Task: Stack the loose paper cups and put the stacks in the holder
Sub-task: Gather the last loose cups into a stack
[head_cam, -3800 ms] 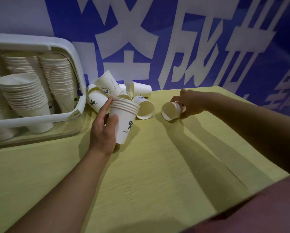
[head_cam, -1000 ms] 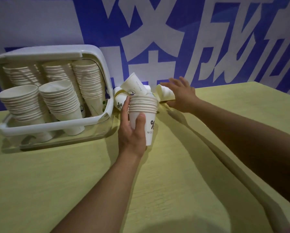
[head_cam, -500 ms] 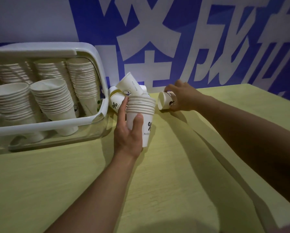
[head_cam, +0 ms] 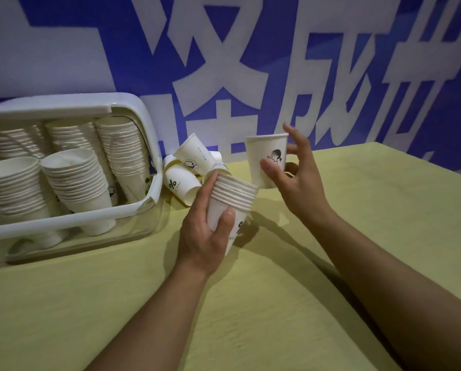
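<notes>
Gripping a nested stack of cups (head_cam: 233, 202) around its smooth white paper wall, our left hand (head_cam: 205, 234) keeps it upright and slightly tilted above the surface (head_cam: 250, 303), thumb across the front and fingers behind the ribbed band of rolled rims at the top. A black percent mark shows on the outermost cup. Our right hand (head_cam: 298, 180) pinches a single cup (head_cam: 267, 159) between the thumb on its front and the fingers behind it, the upper fingers spread loosely; this cup is upright, tapered, printed with a small black figure, and held just beside and above the stack's mouth.

Behind the stack, a few loose cups (head_cam: 189, 170) lie tumbled against each other on the surface, some on their sides with open mouths or flat bases showing, close to the wall.

To the left we see the holder (head_cam: 149, 145), a glossy white plastic frame with rounded corners over a clear base, packed with several tall leaning stacks (head_cam: 77, 180) of the same conical cups, their rims forming fine ridged columns.

We find the surface matte, pale yellow-green, with a faint wood grain. A banner (head_cam: 224, 49) with large white characters on blue covers the wall behind.
</notes>
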`<control>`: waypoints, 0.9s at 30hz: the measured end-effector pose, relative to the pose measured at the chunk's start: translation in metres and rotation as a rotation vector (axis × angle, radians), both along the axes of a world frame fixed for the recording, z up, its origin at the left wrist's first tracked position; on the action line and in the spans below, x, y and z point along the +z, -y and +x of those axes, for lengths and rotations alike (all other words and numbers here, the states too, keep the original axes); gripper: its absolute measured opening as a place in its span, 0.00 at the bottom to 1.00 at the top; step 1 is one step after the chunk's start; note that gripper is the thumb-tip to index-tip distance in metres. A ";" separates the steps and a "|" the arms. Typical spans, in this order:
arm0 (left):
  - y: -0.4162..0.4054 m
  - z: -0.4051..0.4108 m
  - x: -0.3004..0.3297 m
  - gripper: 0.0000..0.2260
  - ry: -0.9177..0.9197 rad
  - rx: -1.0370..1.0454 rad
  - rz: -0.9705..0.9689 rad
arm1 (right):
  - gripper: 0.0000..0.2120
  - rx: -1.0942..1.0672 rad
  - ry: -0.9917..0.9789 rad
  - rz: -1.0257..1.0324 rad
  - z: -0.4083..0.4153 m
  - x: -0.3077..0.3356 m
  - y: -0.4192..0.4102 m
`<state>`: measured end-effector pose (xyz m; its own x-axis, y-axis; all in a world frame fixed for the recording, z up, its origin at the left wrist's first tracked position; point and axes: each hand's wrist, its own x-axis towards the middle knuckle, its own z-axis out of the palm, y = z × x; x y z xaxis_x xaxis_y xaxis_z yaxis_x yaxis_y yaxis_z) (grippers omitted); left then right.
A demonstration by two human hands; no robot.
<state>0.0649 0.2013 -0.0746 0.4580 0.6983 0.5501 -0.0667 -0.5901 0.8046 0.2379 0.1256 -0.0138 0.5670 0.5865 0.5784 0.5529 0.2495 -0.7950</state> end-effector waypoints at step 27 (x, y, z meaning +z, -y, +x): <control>-0.009 0.001 0.009 0.20 0.314 0.291 -0.332 | 0.21 0.059 0.335 -0.333 -0.029 0.013 -0.067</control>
